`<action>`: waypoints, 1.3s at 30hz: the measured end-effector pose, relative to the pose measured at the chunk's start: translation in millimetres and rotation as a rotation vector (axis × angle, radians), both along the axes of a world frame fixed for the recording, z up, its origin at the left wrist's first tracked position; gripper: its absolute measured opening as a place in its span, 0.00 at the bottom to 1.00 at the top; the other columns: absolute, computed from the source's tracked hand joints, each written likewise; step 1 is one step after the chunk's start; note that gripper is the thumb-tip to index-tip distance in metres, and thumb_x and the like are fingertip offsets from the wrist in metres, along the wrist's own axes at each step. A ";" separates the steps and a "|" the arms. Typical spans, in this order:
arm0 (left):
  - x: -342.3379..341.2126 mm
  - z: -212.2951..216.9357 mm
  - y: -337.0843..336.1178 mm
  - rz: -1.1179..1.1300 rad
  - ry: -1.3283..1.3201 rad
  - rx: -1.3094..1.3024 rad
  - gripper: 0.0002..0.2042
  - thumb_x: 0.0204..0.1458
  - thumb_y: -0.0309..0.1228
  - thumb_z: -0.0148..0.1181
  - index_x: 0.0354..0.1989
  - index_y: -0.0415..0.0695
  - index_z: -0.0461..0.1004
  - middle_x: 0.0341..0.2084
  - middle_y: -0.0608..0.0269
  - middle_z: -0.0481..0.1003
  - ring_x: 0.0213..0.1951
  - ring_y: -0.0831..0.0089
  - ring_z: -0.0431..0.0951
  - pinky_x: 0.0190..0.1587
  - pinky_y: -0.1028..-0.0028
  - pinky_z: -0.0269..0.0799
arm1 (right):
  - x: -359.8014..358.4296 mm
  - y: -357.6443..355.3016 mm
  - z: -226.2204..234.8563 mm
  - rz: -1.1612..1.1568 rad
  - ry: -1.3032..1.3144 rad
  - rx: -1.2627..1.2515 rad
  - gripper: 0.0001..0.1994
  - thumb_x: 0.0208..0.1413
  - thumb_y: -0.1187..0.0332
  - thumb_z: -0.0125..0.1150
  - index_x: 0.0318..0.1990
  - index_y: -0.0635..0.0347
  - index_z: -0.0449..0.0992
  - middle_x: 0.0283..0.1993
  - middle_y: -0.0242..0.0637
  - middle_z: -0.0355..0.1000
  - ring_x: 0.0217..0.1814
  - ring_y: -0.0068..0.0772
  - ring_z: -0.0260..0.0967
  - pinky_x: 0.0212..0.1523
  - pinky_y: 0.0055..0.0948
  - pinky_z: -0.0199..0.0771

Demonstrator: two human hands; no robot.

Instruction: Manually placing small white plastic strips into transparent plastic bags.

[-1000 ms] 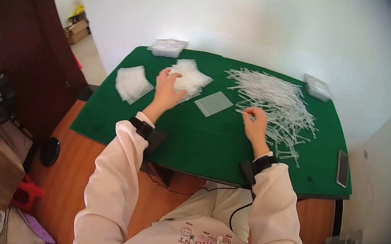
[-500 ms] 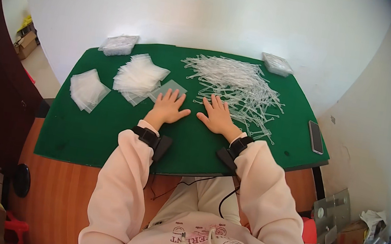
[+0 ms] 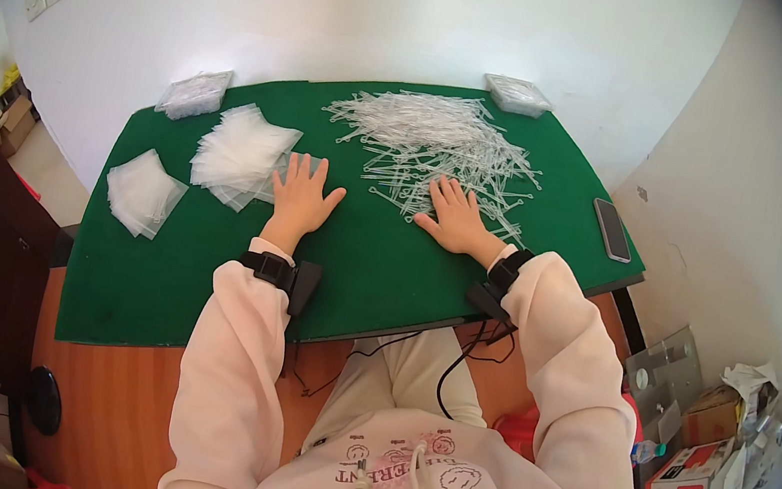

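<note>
My left hand lies flat with its fingers spread on the green-covered table, at the right edge of a fanned stack of clear plastic bags. A smaller stack of the same bags lies farther left. On the right, my right hand rests palm down, fingers apart, over the near edge of a big loose heap of thin clear plastic sticks with ring ends. Nothing is gripped in either hand. Some sticks are hidden beneath the right palm.
Two clear plastic boxes stand along the back edge, one at left and one at right. A phone lies near the right edge. Cables hang below the front edge. Cartons are stacked on the floor at right.
The view has turned and shifted. My hands are farther apart: the right has moved right, onto the near sticks, and the left sits closer to the large bag stack. Both stay spread.
</note>
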State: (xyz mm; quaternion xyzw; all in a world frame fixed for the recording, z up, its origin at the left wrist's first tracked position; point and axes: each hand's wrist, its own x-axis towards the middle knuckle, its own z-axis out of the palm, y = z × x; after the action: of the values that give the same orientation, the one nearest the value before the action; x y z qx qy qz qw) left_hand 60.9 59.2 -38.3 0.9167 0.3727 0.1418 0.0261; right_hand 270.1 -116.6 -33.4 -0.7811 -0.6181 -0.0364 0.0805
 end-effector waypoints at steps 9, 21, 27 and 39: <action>-1.5 3.2 -0.3 -0.142 -0.085 0.028 0.31 0.51 0.51 0.47 0.60 0.48 0.54 0.61 0.50 0.50 0.64 0.54 0.41 0.59 0.46 0.39 | -32.1 -10.0 -12.9 -0.010 0.061 -0.050 0.41 0.52 0.40 0.38 0.62 0.68 0.44 0.67 0.51 0.39 0.70 0.48 0.31 0.64 0.49 0.33; 81.4 6.9 -35.1 -0.542 -0.111 -0.048 0.30 0.50 0.51 0.47 0.58 0.45 0.58 0.60 0.50 0.51 0.63 0.50 0.43 0.59 0.51 0.46 | -15.7 -62.6 -4.3 0.406 0.039 0.044 0.34 0.55 0.45 0.38 0.61 0.61 0.51 0.66 0.47 0.44 0.69 0.46 0.37 0.64 0.48 0.36; 106.5 -7.8 -54.5 -0.456 0.010 -0.101 0.31 0.52 0.54 0.40 0.60 0.47 0.54 0.62 0.51 0.48 0.64 0.52 0.43 0.61 0.55 0.43 | 7.0 -53.8 3.8 0.362 -0.073 0.049 0.32 0.55 0.45 0.38 0.61 0.57 0.53 0.65 0.45 0.46 0.68 0.45 0.39 0.64 0.49 0.36; 63.6 0.4 -73.0 -0.481 0.174 -0.063 0.34 0.53 0.57 0.34 0.62 0.47 0.49 0.63 0.51 0.45 0.65 0.56 0.41 0.63 0.58 0.38 | 21.5 -69.8 -5.9 0.157 -0.005 0.000 0.33 0.56 0.45 0.37 0.63 0.57 0.49 0.66 0.47 0.43 0.69 0.48 0.35 0.64 0.50 0.34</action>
State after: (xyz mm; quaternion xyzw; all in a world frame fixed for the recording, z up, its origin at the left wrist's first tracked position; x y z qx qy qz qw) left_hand 124.4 -13.8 -37.9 0.9864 0.1492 0.0405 0.0555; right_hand 291.5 -186.4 -39.3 -0.7302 -0.6776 -0.0318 0.0815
